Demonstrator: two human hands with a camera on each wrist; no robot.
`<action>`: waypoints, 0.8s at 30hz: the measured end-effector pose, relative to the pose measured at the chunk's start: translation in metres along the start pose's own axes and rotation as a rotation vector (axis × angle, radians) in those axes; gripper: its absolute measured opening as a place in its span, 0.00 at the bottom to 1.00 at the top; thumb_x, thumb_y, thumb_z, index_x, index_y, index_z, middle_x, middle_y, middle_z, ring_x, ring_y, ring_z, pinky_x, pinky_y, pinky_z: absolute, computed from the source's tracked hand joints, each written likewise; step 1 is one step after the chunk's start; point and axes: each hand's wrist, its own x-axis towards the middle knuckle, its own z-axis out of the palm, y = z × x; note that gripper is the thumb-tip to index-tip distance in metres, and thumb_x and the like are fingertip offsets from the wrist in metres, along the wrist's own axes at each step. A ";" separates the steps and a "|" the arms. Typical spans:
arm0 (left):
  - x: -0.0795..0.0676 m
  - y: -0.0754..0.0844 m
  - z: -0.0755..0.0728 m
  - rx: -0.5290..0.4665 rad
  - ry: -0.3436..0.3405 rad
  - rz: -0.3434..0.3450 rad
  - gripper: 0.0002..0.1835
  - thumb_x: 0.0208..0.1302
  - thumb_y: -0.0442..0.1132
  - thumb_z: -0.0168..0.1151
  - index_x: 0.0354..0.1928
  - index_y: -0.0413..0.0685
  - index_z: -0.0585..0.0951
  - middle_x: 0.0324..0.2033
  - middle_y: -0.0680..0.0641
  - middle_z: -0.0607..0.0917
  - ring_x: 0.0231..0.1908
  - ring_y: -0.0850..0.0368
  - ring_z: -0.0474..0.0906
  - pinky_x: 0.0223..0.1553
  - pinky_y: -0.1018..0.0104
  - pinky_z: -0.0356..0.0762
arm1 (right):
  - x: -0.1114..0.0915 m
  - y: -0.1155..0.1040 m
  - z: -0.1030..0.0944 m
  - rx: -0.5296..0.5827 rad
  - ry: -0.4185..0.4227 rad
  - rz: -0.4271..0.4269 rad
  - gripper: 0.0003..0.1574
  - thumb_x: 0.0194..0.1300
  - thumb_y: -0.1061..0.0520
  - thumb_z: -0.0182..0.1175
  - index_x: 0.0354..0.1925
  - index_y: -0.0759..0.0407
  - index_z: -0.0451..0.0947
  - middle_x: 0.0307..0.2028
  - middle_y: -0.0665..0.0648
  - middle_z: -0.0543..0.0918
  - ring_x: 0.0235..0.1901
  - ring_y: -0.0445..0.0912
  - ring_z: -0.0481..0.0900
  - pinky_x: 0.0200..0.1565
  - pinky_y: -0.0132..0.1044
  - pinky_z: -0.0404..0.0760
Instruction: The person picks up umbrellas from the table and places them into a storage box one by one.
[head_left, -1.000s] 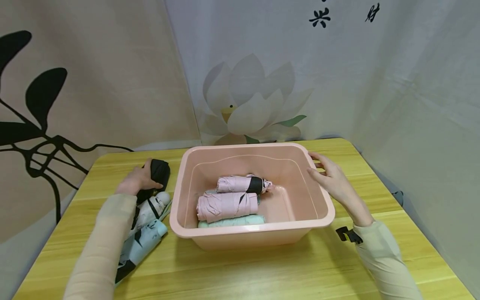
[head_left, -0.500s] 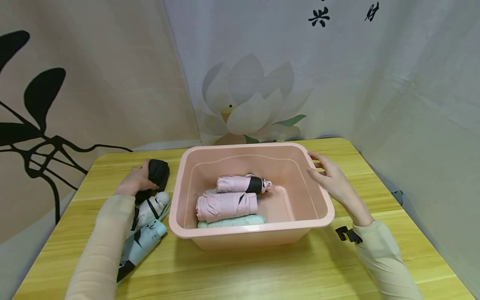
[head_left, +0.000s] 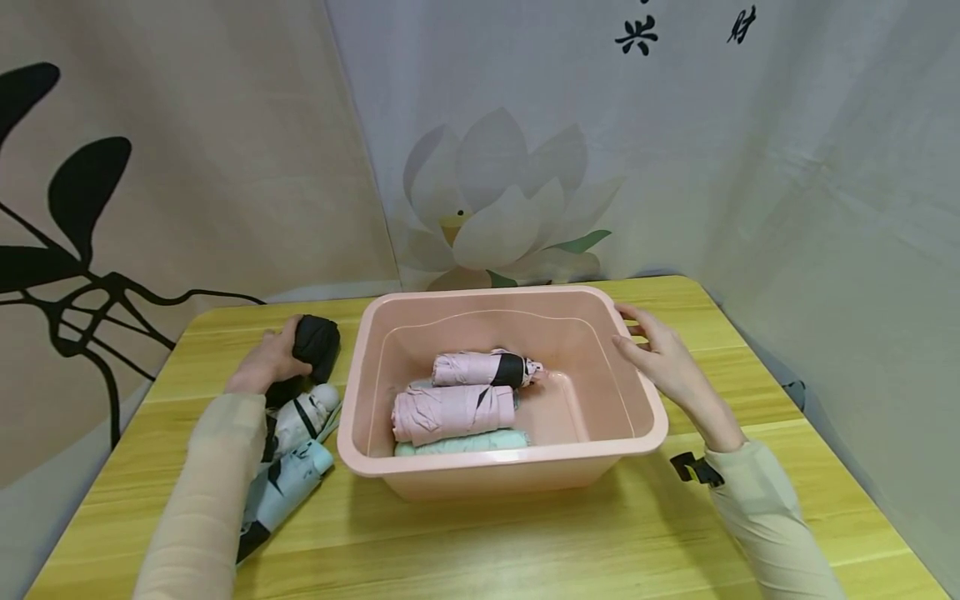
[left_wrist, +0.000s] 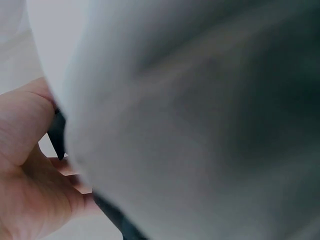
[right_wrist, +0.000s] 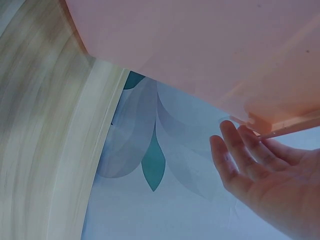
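In the head view my left hand (head_left: 266, 360) grips a black folded umbrella (head_left: 317, 346) at the table's left side, thumb on its near side. A white folded umbrella (head_left: 303, 419) and a light blue one (head_left: 288, 483) lie just in front of it, partly under the forearm. The left wrist view is mostly filled by a blurred pale shape; dark fabric (left_wrist: 57, 135) shows by the fingers. My right hand (head_left: 663, 358) touches the right rim of a pink plastic tub (head_left: 502, 475) with thumb and fingertips; several fingers stay loose outside it in the right wrist view.
Inside the tub, two pink rolled umbrellas (head_left: 453, 414) lie over a mint green one (head_left: 465, 443), toward the left. The wooden table (head_left: 480, 550) ends at a printed cloth backdrop (head_left: 510, 150) behind and at the sides.
My left hand has shifted slightly left, and the black umbrella's end shows a little more beside it. The right hand and the tub stay in place.
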 end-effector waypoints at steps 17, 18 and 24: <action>-0.009 0.010 -0.030 0.013 0.143 0.113 0.51 0.54 0.40 0.63 0.71 0.46 0.39 0.58 0.14 0.53 0.51 0.18 0.61 0.45 0.32 0.66 | 0.001 -0.004 0.000 0.000 -0.005 0.004 0.34 0.68 0.52 0.49 0.68 0.58 0.54 0.61 0.65 0.67 0.55 0.59 0.71 0.48 0.51 0.77; -0.010 0.012 -0.032 0.016 0.151 0.117 0.51 0.53 0.40 0.63 0.71 0.46 0.39 0.58 0.14 0.53 0.51 0.18 0.60 0.46 0.31 0.66 | 0.001 -0.004 0.000 -0.002 -0.006 0.003 0.34 0.68 0.52 0.49 0.68 0.59 0.54 0.62 0.65 0.67 0.55 0.59 0.71 0.48 0.52 0.77; -0.019 0.027 -0.046 0.037 0.192 0.127 0.52 0.53 0.41 0.64 0.71 0.49 0.40 0.59 0.16 0.52 0.51 0.17 0.59 0.45 0.31 0.66 | 0.001 -0.003 0.000 0.012 -0.003 0.002 0.34 0.68 0.52 0.49 0.68 0.60 0.54 0.62 0.65 0.65 0.56 0.59 0.71 0.48 0.49 0.76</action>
